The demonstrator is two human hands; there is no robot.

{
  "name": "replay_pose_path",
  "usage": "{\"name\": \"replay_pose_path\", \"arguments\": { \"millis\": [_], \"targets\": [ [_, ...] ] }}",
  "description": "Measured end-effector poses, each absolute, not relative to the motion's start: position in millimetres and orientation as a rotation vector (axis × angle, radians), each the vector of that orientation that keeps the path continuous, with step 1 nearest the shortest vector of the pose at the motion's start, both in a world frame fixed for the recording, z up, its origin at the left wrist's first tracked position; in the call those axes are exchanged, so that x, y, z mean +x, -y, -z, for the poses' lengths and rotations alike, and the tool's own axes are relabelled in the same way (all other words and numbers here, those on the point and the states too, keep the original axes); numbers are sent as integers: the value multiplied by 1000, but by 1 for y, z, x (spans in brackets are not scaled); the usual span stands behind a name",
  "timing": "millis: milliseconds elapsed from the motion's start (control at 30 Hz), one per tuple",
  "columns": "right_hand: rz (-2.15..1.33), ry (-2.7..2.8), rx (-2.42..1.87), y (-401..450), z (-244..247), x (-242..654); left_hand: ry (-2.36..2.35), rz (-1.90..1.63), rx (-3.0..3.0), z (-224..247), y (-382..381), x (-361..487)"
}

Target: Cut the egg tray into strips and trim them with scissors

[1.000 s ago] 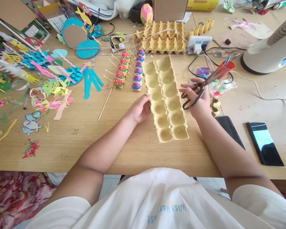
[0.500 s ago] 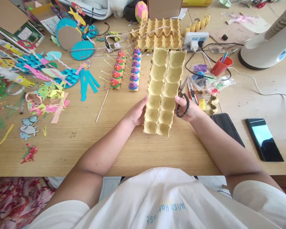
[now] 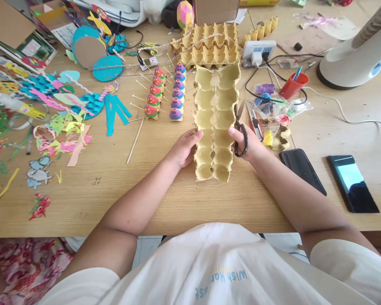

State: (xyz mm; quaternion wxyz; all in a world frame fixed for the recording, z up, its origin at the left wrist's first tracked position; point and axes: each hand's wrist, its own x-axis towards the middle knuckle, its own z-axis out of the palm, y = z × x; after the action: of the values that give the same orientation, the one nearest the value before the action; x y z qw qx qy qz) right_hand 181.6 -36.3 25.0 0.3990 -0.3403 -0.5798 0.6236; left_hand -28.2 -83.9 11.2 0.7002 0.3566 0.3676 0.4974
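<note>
The wooden counter spans the view. Yellow egg trays lie toward its far side. Nearer, a two-row egg-carton strip is held between both hands over the counter, its hollow cups facing up. The left hand has its grip clamped on the strip's left edge. The right hand has its grip clamped on the right edge, and also holds the black-handled scissors.

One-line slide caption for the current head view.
Both hands grip a yellow pulp egg-carton strip, black-handled scissors in the right, above a wooden table.
</note>
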Motion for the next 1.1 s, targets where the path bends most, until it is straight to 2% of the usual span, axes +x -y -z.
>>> {"name": "replay_pose_path", "arguments": {
  "millis": [800, 1100],
  "targets": [
    [-1315, 1466, -982, 47, -29, 175, -930, -1214, 759, -15, 84, -21],
    [-1359, 1362, -892, 54, -23, 167, -915, -1243, 742, -21, 90, -17]
  ]
}}
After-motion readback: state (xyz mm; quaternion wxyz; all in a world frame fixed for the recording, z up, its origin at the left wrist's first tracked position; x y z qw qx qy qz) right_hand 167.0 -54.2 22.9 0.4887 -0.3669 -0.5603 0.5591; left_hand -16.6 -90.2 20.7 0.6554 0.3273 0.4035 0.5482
